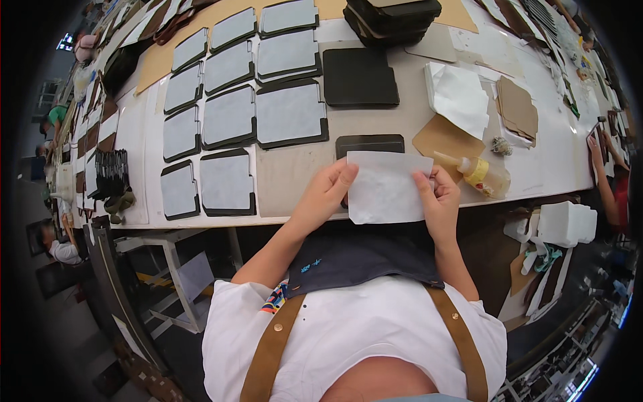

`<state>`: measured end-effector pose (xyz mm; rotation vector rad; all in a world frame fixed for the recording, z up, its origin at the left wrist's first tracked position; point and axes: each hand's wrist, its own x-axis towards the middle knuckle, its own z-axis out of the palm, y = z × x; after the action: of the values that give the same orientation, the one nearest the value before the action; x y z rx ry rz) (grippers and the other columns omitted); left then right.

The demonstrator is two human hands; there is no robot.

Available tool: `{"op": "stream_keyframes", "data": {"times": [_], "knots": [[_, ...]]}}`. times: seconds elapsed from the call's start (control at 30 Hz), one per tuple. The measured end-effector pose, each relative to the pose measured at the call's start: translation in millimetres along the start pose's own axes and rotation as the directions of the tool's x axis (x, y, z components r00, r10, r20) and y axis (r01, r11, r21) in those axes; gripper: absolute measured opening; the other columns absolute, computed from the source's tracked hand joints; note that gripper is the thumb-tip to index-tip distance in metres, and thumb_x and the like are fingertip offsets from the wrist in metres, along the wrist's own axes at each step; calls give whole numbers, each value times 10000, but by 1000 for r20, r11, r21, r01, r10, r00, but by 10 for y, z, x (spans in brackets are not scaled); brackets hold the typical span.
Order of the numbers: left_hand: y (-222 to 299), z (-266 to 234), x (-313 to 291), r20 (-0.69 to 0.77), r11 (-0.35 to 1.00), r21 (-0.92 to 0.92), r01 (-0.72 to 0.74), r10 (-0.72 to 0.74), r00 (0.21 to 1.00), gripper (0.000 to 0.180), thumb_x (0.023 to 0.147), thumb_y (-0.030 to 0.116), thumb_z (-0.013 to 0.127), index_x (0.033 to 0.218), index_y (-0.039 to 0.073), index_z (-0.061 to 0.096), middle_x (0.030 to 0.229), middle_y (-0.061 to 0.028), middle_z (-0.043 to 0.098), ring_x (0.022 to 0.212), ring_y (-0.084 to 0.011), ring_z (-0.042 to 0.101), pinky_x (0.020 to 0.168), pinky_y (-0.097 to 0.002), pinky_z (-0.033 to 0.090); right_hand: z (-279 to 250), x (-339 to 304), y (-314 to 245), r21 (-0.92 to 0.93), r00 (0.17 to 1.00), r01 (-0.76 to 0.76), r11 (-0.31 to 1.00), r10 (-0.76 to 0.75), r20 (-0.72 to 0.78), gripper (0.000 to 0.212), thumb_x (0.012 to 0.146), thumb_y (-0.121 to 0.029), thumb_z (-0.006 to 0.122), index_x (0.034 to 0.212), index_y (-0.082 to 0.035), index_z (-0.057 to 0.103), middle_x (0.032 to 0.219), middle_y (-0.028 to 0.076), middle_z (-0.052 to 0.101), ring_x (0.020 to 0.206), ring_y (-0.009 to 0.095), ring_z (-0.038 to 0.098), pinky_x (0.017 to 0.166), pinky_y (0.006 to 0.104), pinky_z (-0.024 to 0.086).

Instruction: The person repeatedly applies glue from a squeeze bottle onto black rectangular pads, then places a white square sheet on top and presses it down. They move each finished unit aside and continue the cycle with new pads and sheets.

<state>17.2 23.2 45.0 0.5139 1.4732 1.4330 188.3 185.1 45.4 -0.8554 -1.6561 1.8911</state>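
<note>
A pale grey-white sheet (387,191) with cut corners is stretched between my two hands at the table's near edge. My left hand (333,184) pinches its upper left corner, thumb on top. My right hand (439,194) grips its right edge between thumb and fingers. Just beyond the sheet lies a black panel (370,143), partly hidden under it. Farther off, a bare black panel (360,77) rests flat. To its left, several black panels, each covered by a pale sheet (290,112), are laid out in rows.
A glue bottle (487,177) with a nozzle lies right of my hand, by a brown card (447,139). White sheets (458,99) and tan pieces (516,109) are stacked behind it. A pile of black panels (392,25) stands at the far side. Other people work at both sides.
</note>
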Motion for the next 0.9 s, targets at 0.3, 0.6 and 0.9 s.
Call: {"op": "stream_keyframes", "data": {"times": [0.3, 0.6, 0.9], "knots": [[-277, 120, -264, -234, 858, 489, -157, 302, 924, 722, 953, 112, 704, 1585, 106, 355, 718, -51, 573, 611, -149, 523, 620, -303, 472, 65, 18, 197, -338, 992, 117, 934, -123, 4, 139, 991, -110, 685, 1018, 22, 650, 810, 11, 698, 705, -1, 530, 631, 183, 420], [-365, -43, -90, -231, 669, 725, -164, 460, 857, 391, 920, 154, 740, 1304, 97, 693, 716, -114, 642, 589, -239, 600, 578, -343, 483, 214, 278, 261, -596, 976, 175, 784, -218, 1, 188, 926, -155, 751, 920, 1, 646, 669, 77, 564, 538, 148, 417, 515, 323, 353], [-432, -30, -48, -247, 665, 724, -183, 499, 831, 388, 898, 128, 767, 1278, 66, 713, 659, -75, 571, 531, -151, 486, 534, -302, 432, 222, 309, 232, -697, 960, 221, 682, -279, 32, 198, 912, -163, 761, 911, -3, 643, 702, 126, 617, 550, 248, 508, 542, 364, 405]]}}
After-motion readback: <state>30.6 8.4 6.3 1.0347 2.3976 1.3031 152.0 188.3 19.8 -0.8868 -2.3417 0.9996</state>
